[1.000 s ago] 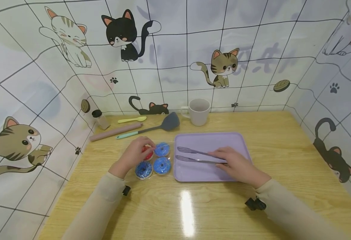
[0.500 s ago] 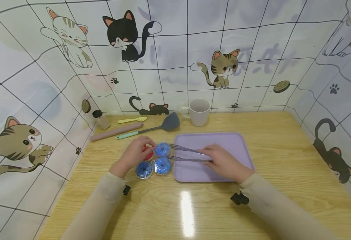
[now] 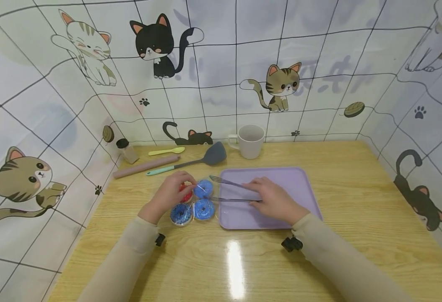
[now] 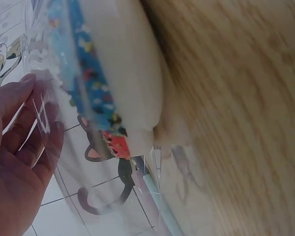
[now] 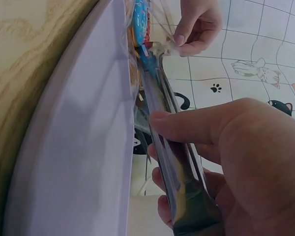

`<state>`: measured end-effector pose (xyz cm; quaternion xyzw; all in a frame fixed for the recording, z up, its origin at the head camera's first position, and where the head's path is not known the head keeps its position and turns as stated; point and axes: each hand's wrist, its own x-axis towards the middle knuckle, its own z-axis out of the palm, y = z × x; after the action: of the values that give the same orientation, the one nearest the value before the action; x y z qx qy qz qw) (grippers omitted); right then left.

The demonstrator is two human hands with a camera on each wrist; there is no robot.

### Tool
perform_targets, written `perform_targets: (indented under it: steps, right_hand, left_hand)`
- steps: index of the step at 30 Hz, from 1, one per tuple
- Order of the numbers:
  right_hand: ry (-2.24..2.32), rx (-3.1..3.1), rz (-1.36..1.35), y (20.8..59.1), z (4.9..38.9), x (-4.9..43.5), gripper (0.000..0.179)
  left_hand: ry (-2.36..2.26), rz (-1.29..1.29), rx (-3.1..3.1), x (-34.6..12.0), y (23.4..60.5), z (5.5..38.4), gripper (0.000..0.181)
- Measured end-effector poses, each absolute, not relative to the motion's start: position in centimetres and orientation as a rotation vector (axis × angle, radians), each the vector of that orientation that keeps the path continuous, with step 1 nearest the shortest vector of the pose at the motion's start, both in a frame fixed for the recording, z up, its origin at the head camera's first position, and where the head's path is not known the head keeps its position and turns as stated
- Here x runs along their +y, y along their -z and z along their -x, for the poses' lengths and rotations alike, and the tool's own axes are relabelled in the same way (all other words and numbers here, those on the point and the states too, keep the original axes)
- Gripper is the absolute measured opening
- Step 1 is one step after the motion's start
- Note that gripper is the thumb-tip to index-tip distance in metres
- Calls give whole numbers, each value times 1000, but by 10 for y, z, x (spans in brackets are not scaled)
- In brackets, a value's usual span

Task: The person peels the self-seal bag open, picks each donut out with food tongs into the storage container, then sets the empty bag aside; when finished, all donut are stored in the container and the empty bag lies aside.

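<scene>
Head view: bright, even light; one elongated white glare on the tabletop [image 3: 274,272]; soft shadows beside the sleeves [image 3: 119,260]; wide-angle stretching toward the edges. Left wrist view: dimmer, blurred at close range; glints on clear wrapping [image 4: 45,115]. Right wrist view: muted; highlights along metal tongs [image 5: 157,98].
</scene>
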<state>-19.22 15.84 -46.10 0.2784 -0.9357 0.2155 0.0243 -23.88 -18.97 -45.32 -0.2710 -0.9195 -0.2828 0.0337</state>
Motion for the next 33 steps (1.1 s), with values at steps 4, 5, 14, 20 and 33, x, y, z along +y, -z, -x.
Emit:
perform_targets:
  steps: [4,5,14,20,33]
  right_hand:
    - [-693,-2915,-878,464,193,157,57]
    - [-696,-2911,-884,464,193,157,57]
    - [-792,-2890,-883,469,191,161,57]
    - [-913,-2867,-811,471,186,178,57]
    - [-912,-2768,-785,468,169,221,56]
  left_hand:
    - [862,836,-2827,-190,455,241,8]
    - [857,834,-2827,-190,455,241,8]
    - [866,826,-2827,-193,457,238,7]
    - [864,831,-2826,-196,457,236,6]
    - [846,816,-2849,-198,457,236,7]
